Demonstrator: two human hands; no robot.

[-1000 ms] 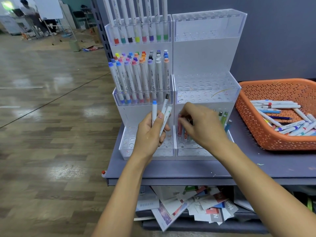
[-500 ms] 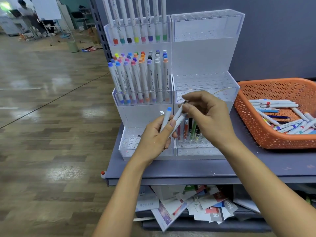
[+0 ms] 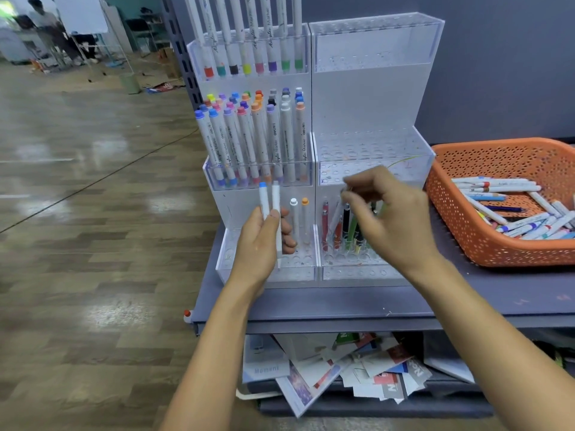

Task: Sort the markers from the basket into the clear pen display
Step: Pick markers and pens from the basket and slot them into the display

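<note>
Our left hand (image 3: pixel 259 244) grips two markers (image 3: pixel 270 200) upright by their lower barrels, caps up. We judge this a reserve, held just in front of the clear pen display (image 3: pixel 373 98) so that the orange basket (image 3: pixel 460 244) need not be visited for each one. Our right hand (image 3: pixel 392 222) pinches what looks like a pale marker (image 3: pixel 338 213) by its top end. It slants tip-down over the lowest right tier, where the standing pens (image 3: pixel 325 222) sit in holes; blur hides which hole it aims at. The high pinch, we think, leaves the barrel free to slide in. The basket sits on the desk (image 3: pixel 342 303) just right of the display, with many loose markers (image 3: pixel 513 213) lying in it — much sorting remains.
</note>
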